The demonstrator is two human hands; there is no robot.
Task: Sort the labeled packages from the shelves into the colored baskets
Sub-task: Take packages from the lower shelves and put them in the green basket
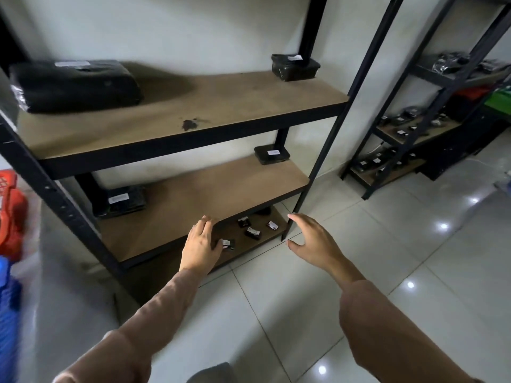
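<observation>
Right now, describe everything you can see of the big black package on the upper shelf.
The big black package is a bulky, pillow-shaped bundle wrapped in glossy black plastic, with crinkled clear film showing at its left end. A white label, too blurred to read, sits on its top. It lies flat at the left end of the wooden shelf board, near the wall, well apart from the smaller package at the right end.

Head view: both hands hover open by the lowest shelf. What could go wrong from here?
The small packages lie close together under the middle shelf; the left hand might knock neighbours or bump that board. The right hand is near the black post and could strike it.
</observation>
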